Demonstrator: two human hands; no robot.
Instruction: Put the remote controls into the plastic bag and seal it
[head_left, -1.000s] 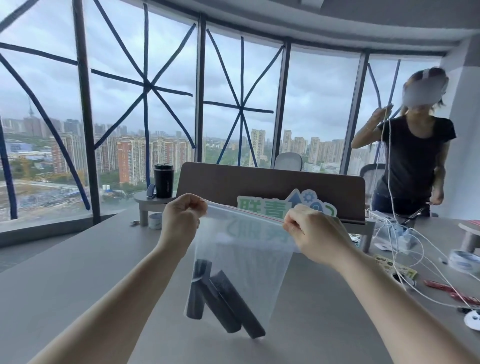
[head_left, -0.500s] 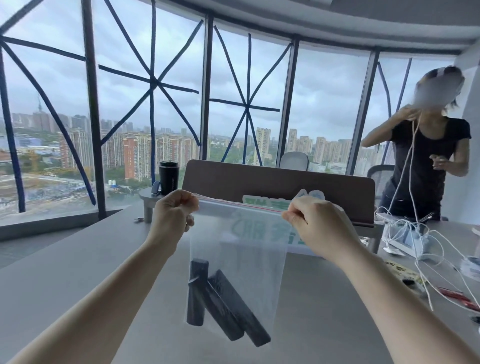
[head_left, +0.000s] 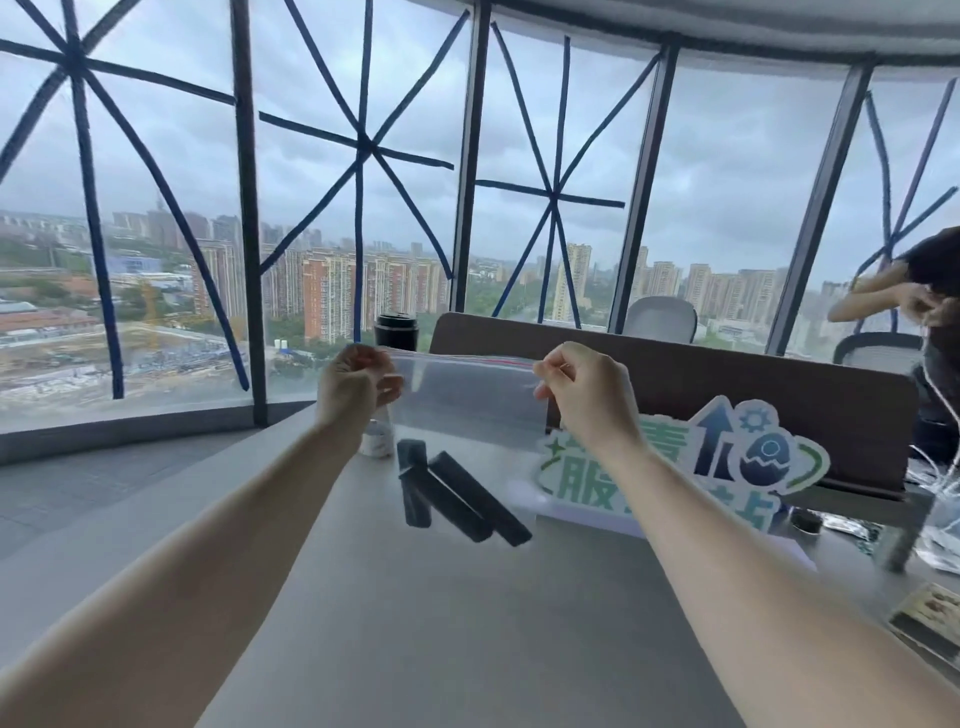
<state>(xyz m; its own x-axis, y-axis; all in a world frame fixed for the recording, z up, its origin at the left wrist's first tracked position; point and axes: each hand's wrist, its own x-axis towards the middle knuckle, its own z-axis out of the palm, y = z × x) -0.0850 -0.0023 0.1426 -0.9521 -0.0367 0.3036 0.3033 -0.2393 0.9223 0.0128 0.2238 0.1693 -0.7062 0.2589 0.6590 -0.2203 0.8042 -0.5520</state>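
Observation:
I hold a clear plastic zip bag (head_left: 467, 400) up in the air over the grey table (head_left: 467, 623). My left hand (head_left: 353, 384) pinches its top left corner and my right hand (head_left: 582, 395) pinches its top right corner, so the red-lined zip edge is stretched level between them. Three black remote controls (head_left: 457, 493) lie slanted at the bottom of the bag, leaning against each other.
A brown desk divider (head_left: 727, 389) with a green and blue sign (head_left: 727, 467) stands behind the bag. A black cup (head_left: 396, 330) and a tape roll (head_left: 376, 441) sit at the back. At the right edge are a person (head_left: 930, 322), white cables (head_left: 935, 467) and clutter.
My view has turned left and up, so the person has slid to the right edge. My hands have pulled the bag's top edge straighter and raised the bag; the remotes stay inside.

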